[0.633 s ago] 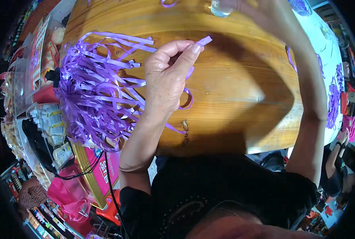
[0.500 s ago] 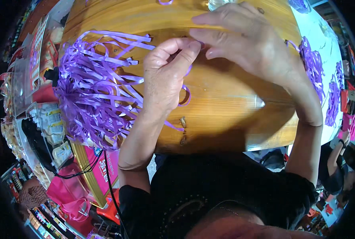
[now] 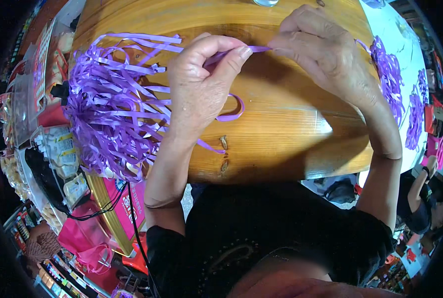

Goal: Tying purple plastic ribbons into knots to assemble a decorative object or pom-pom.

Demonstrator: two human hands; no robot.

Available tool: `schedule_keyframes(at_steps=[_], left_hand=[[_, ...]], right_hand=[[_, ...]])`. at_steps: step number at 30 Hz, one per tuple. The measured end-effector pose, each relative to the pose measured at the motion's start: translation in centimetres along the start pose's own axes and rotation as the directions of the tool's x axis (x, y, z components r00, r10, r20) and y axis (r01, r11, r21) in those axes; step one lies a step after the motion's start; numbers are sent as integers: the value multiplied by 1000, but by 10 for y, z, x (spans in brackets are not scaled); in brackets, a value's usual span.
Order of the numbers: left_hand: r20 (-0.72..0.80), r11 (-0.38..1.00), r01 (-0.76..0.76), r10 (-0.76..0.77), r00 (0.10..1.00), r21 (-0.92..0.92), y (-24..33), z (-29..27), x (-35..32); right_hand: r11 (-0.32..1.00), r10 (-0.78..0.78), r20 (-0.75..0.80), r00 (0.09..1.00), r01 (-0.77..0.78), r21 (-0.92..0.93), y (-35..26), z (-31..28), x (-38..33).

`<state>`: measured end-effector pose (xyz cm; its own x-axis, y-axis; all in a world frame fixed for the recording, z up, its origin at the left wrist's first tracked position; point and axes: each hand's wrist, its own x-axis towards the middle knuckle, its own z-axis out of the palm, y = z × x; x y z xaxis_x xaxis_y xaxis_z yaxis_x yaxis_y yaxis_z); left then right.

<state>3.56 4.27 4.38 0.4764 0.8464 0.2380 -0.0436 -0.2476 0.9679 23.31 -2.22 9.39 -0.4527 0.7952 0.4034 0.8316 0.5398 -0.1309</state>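
Observation:
A narrow purple ribbon stretches between my two hands above the wooden table. My left hand pinches it between thumb and index finger. At its other end, the bent fingers of my right hand are closed on it, their tips slightly blurred. Below my left hand a loop of purple ribbon hangs or lies over the wood; whether it is the same strip I cannot tell. Left of that hand a large tangled heap of purple ribbons covers the table's left side, with loose ends pointing toward me and to the right.
The wooden table ends close to my body. On a white surface to the right lie more bundles of purple ribbon. Clear plastic containers and a black cable are at the left. A glass stands at the far edge.
My right hand, open with fingers spread before, has closed on the ribbon and moved slightly right. The ribbon now spans the gap between my hands. The left hand keeps its pinch.

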Motion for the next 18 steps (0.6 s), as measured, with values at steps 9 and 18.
schedule_keyframes(at_steps=[9, 18], left_hand=[[-2, 898, 152, -168, 986, -413, -4, 17, -2], [-175, 941, -73, 14, 984, -331, -14, 32, -10]], right_hand=[[-203, 328, 317, 890, -261, 944, -1, 33, -16], [515, 415, -60, 908, -180, 838, -7, 46, -8]])
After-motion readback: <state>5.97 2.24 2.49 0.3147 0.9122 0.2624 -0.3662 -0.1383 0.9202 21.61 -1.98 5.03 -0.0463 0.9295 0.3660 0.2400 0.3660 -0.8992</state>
